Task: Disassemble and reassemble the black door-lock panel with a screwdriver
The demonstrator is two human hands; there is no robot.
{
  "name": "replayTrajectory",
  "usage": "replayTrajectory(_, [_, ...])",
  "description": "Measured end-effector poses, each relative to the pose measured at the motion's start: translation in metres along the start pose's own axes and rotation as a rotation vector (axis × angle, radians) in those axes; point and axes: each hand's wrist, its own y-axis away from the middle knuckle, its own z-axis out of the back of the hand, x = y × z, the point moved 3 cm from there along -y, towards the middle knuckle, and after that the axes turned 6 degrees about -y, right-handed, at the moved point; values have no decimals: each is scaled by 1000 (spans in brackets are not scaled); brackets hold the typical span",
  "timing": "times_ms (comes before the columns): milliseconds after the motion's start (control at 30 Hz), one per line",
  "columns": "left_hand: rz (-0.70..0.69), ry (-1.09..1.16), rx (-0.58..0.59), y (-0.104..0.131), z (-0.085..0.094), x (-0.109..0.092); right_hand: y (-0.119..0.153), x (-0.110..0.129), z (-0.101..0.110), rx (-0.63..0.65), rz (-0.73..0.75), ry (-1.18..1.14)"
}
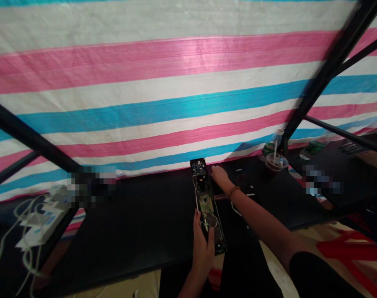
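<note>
A long black device housing (206,203) with exposed circuit boards and white wires lies at a slight slant across the black table. My left hand (203,244) grips its lower part, thumb on the inside and fingers along the left side. Just right of the upper end, my right hand (220,174) is closed with its fingertips low at the table. What those fingertips hold, if anything, is too small to make out. A dark flat object with a pinkish edge lies partly under my right wrist, which wears a beaded bracelet (234,190).
A plastic cup with a straw (274,162) and a bottle (267,150) stand at the right back. White cables and boxes (46,221) lie at the left. Black metal posts frame a striped sheet (163,103). Another person's hand (373,160) rests over the far-right table.
</note>
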Motion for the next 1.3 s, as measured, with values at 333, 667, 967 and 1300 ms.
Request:
replayTrajectory(333, [17, 20, -10, 2, -2, 5, 26, 25, 50, -95, 237, -37])
replayTrajectory(667, [52, 52, 4, 3, -4, 1, 40, 65, 42, -33, 395, 168])
replayTrajectory(967, [43, 45, 31, 7, -6, 3, 39, 61, 40, -8, 474, 247])
replayTrajectory(1300, [28, 19, 44, 8, -6, 1, 45, 70, 37, -31, 478, 311])
